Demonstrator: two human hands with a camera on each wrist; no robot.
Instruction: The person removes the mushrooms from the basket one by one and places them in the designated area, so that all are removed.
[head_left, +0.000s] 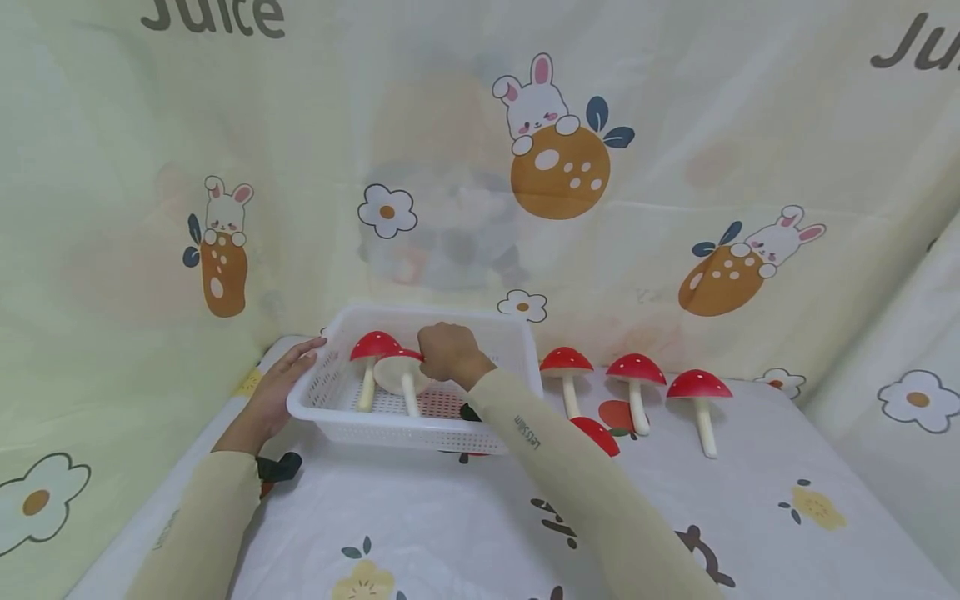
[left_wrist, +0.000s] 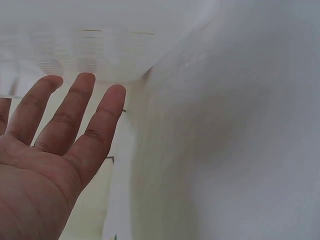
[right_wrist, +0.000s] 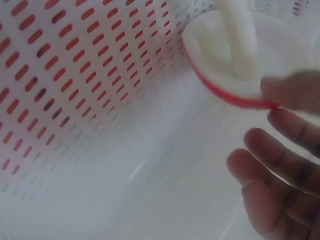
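A white slotted basket (head_left: 405,433) stands at the table's back left. Inside it stands one red-capped toy mushroom (head_left: 373,346). Beside that, a second mushroom (head_left: 402,377) is tilted with its pale underside showing. My right hand (head_left: 435,354) reaches into the basket and pinches this mushroom's cap (right_wrist: 225,65) at its red rim, with curled fingers (right_wrist: 292,92) on the edge. My left hand (head_left: 288,379) rests flat against the basket's left rim. Its straight fingers (left_wrist: 75,115) lie by the basket wall (left_wrist: 100,50).
Three more red mushrooms (head_left: 566,360) (head_left: 635,368) (head_left: 698,385) lie in a row right of the basket. Another red cap (head_left: 597,435) peeks out behind my right forearm. A printed cloth covers the table (head_left: 750,517), and a cartoon curtain (head_left: 555,167) hangs close behind.
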